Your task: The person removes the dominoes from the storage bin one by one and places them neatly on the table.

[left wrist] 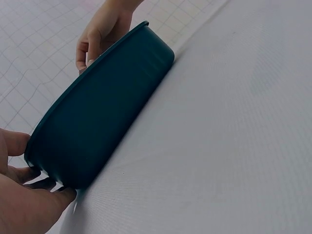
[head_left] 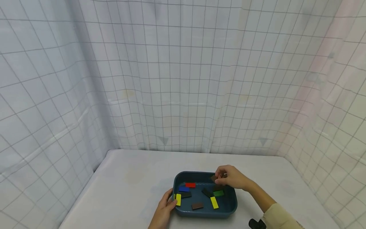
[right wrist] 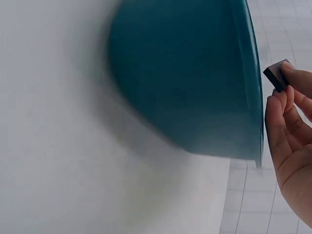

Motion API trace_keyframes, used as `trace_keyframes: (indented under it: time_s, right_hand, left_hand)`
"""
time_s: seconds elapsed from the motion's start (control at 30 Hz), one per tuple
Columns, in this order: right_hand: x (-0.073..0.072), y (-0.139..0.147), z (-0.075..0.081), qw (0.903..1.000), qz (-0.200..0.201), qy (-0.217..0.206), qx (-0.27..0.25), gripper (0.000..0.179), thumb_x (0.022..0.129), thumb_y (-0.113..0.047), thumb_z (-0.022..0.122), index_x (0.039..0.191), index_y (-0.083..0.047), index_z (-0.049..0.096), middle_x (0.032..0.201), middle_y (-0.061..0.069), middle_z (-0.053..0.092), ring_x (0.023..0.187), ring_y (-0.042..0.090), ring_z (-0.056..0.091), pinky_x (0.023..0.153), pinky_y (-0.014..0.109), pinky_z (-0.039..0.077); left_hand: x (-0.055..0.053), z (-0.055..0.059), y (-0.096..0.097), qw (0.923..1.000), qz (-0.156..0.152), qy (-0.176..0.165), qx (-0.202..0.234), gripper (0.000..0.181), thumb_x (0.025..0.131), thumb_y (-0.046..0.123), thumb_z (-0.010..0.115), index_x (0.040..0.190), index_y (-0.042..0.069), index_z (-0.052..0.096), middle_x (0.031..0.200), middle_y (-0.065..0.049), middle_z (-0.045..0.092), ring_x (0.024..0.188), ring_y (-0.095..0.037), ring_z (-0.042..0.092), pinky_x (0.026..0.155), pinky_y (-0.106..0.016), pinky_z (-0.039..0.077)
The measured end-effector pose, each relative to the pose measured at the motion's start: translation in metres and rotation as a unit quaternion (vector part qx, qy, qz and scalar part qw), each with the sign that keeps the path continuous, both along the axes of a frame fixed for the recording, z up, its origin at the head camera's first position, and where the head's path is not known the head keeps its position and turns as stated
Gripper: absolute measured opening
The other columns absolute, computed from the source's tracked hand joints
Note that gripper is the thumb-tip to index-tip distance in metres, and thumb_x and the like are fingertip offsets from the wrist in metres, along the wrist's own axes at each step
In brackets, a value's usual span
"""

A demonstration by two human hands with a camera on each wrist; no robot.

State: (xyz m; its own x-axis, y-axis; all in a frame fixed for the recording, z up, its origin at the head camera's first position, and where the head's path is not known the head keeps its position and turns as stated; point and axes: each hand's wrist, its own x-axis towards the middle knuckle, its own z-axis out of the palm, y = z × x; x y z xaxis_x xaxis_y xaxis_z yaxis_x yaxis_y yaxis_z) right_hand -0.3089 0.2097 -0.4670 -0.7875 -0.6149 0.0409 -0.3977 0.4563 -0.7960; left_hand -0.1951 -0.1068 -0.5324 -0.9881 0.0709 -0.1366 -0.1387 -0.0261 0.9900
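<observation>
A dark blue-green plastic tub (head_left: 204, 215) with rounded corners sits on the white table. My left hand (head_left: 164, 208) grips its left side, fingers against the outer wall (left wrist: 92, 112) and thumb at the rim. Over the far right corner, my right hand (head_left: 233, 178) pinches a small dark brown block (right wrist: 276, 78) between thumb and fingertips, just above rim height. Inside the tub lie a red block (head_left: 190, 185), a blue block (head_left: 184, 189), a green block (head_left: 218, 193), a yellow block (head_left: 214, 203), a brown block (head_left: 197, 206) and several other dark ones. Another yellow block (head_left: 178, 199) is beside my left thumb.
White cloth covers the table (head_left: 137, 181) around the tub. Grid-patterned white curtains (head_left: 188, 79) hang behind and on both sides. A black device (head_left: 256, 224) sits by the right sleeve at the lower edge of the head view.
</observation>
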Motion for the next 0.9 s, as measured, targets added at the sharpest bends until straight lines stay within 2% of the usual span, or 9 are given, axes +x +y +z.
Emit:
trace_keyframes:
  time_s: [0.13, 0.23, 0.53, 0.7, 0.9]
  right_hand:
    - [0.001, 0.019, 0.004, 0.9995, -0.013, -0.018, -0.024, 0.014, 0.098, -0.016, 0.074, 0.104, -0.005, 0.067, 0.095, 0.008, 0.065, 0.086, 0.023, 0.069, 0.073, 0.037, 0.061]
    - [0.001, 0.032, 0.005, 0.9990, -0.031, -0.023, -0.023, 0.017, 0.099, -0.019, 0.073, 0.105, -0.005, 0.066, 0.100, 0.008, 0.066, 0.091, 0.024, 0.071, 0.076, 0.036, 0.061]
    - [0.003, 0.061, -0.001, 0.9960, -0.085, -0.025, -0.009, 0.019, 0.100, -0.020, 0.071, 0.107, -0.003, 0.065, 0.098, 0.009, 0.066, 0.090, 0.033, 0.070, 0.077, 0.048, 0.060]
    - [0.004, 0.081, -0.010, 0.9902, -0.131, -0.041, -0.023, 0.023, 0.098, -0.017, 0.072, 0.110, 0.001, 0.065, 0.097, 0.009, 0.063, 0.092, 0.027, 0.067, 0.077, 0.039, 0.061]
    - [0.005, 0.107, -0.026, 0.9853, -0.159, -0.050, -0.038, 0.027, 0.097, -0.013, 0.073, 0.111, 0.007, 0.062, 0.095, 0.011, 0.062, 0.092, 0.028, 0.065, 0.079, 0.034, 0.061]
  left_hand:
    - [-0.001, 0.003, 0.003, 1.0000, -0.001, 0.001, 0.002, 0.058, 0.106, 0.008, 0.050, 0.156, -0.010, 0.028, 0.163, -0.035, 0.019, 0.146, -0.055, 0.024, 0.115, -0.064, 0.028]
    - [-0.003, 0.004, 0.004, 1.0000, 0.001, -0.002, 0.000, 0.058, 0.106, 0.009, 0.051, 0.157, -0.008, 0.029, 0.163, -0.033, 0.020, 0.146, -0.054, 0.024, 0.115, -0.064, 0.029]
    - [0.000, 0.004, 0.000, 1.0000, 0.005, -0.001, 0.006, 0.058, 0.106, 0.009, 0.050, 0.157, -0.008, 0.029, 0.163, -0.033, 0.019, 0.147, -0.055, 0.023, 0.116, -0.064, 0.027]
    - [0.001, 0.003, 0.000, 1.0000, 0.005, -0.003, -0.002, 0.057, 0.106, 0.009, 0.050, 0.156, -0.009, 0.029, 0.163, -0.033, 0.020, 0.146, -0.055, 0.023, 0.116, -0.064, 0.027]
    - [0.000, 0.002, -0.001, 1.0000, 0.001, -0.002, -0.006, 0.057, 0.107, 0.010, 0.050, 0.157, -0.009, 0.029, 0.163, -0.032, 0.021, 0.147, -0.055, 0.023, 0.116, -0.065, 0.026]
